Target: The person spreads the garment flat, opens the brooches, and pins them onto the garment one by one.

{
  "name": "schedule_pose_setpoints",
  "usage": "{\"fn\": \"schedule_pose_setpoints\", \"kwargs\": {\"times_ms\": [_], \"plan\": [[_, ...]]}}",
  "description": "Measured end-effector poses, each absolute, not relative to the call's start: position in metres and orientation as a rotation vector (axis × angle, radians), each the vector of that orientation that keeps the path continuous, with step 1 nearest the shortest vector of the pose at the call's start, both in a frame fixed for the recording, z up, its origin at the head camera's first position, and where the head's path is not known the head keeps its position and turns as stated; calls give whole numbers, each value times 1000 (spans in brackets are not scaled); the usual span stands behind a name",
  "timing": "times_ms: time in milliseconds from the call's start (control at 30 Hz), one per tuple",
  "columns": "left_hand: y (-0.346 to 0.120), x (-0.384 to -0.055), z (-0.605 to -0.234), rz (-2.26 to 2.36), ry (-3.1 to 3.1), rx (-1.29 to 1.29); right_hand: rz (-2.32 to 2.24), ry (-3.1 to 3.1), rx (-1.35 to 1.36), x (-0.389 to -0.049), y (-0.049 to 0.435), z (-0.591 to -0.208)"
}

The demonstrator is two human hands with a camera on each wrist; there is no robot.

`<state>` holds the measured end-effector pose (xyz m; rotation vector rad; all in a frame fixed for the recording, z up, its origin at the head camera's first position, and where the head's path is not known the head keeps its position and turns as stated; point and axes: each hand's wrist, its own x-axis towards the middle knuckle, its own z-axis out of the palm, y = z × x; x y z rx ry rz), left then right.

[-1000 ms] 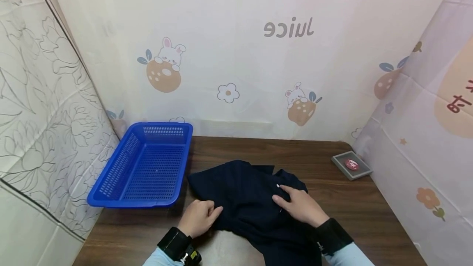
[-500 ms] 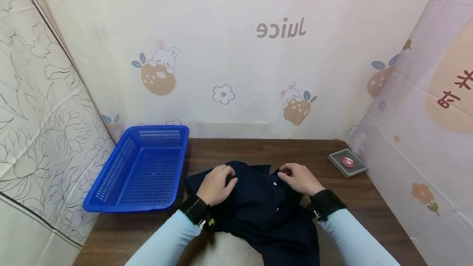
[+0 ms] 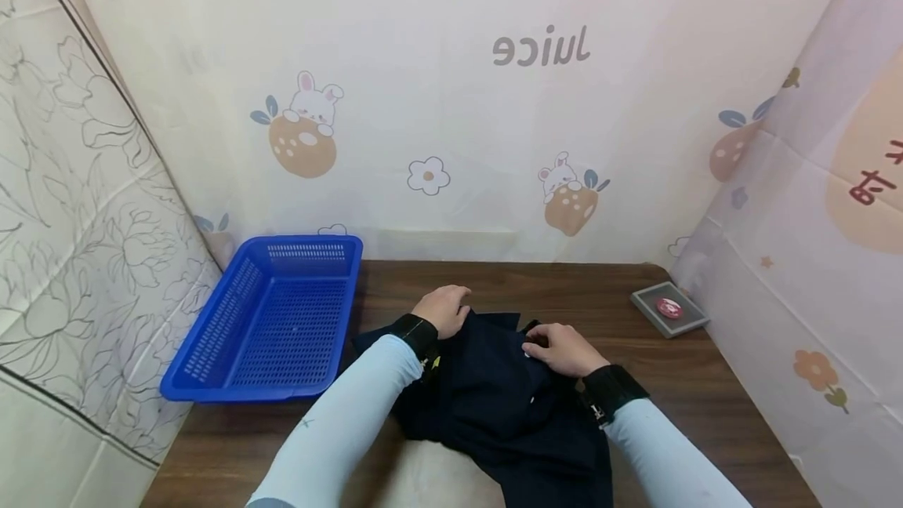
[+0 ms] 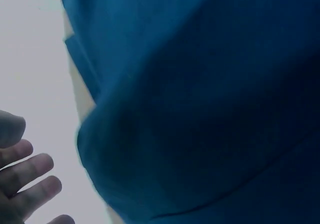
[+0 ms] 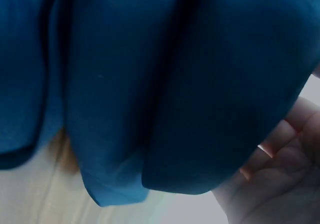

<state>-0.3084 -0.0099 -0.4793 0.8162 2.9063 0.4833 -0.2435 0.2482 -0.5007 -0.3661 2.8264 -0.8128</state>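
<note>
A dark navy shirt (image 3: 487, 402) with small white buttons lies rumpled on the table before me. My right hand (image 3: 567, 351) pinches its upper right edge between thumb and fingers. In the right wrist view the curled fingers (image 5: 287, 139) are partly hidden behind the shirt's folds (image 5: 200, 99). Over the shirt's far left edge reaches my left hand (image 3: 443, 310). The left wrist view has its loosely bent fingers (image 4: 35, 174) beside the cloth (image 4: 190, 109), with a gap between them and nothing held.
A blue perforated basket (image 3: 261, 397) stands at the left of the wooden table (image 3: 705, 414). In the far right corner lies a small grey tray (image 3: 645, 300) with a red-and-white oval object (image 3: 669, 308). Printed curtains (image 3: 437, 100) rise behind and at both sides.
My left hand has gone from the shirt's lower left up to its far edge. The right hand moved from beside a button to the upper right edge and now pinches the cloth.
</note>
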Motion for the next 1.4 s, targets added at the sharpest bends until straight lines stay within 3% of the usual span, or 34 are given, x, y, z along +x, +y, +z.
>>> {"fn": "schedule_pose_setpoints", "kwargs": {"times_ms": [333, 767, 1400], "plan": [[-6, -318, -502, 317, 2864, 739, -877, 2816, -362, -245, 246, -510], [-5, -316, -495, 457, 2938, 833, -925, 2840, -368, -243, 242, -509], [-24, -305, -451, 790, 2911, 842, -1044, 3067, -384, -233, 236, -492]]}}
